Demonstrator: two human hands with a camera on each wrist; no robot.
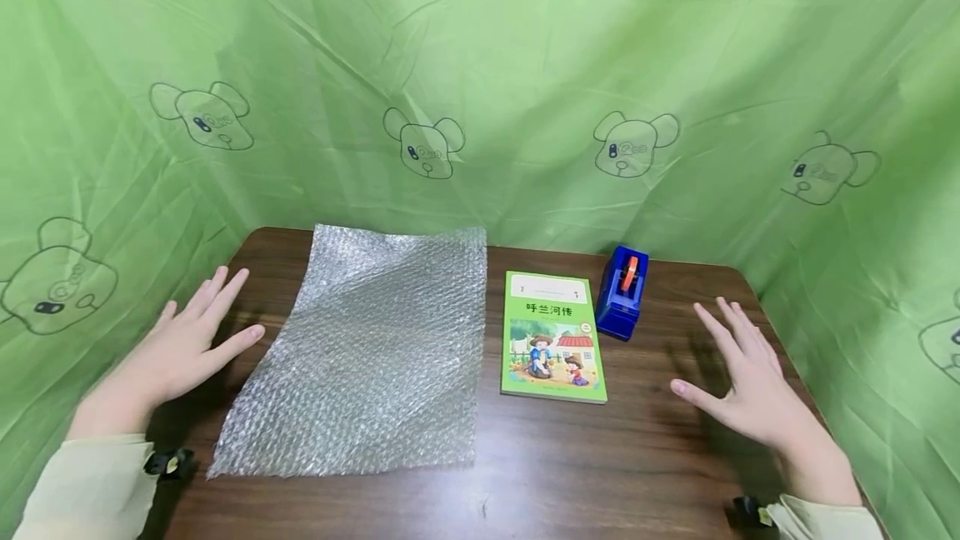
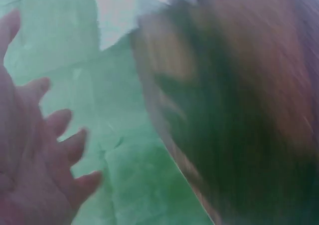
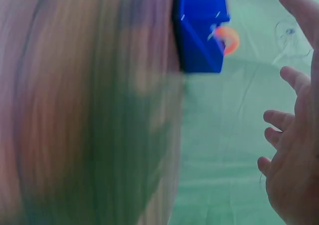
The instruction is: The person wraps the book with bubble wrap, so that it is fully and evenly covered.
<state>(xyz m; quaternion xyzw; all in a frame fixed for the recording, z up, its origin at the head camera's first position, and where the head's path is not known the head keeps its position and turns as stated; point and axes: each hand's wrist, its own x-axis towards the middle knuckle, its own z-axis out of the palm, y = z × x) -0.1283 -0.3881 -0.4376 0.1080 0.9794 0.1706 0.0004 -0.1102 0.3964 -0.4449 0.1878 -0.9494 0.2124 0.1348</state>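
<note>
Brown wooden tabletop (image 1: 600,473) held clear bubble wrap (image 1: 367,357), a green paperback (image 1: 553,340) and a blue tape dispenser (image 1: 619,307), seemingly reachable between your empty, spread-apart hands (image 1: 176,352) (image 1: 753,394).

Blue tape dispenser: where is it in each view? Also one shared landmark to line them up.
Head: blue tape dispenser right of centre, beside the green book, on the book's right.
Left wrist: not in the picture.
Right wrist: at the top, just right of centre, orange roll on its right side.
Shared landmark: the brown table, in all three.
</note>
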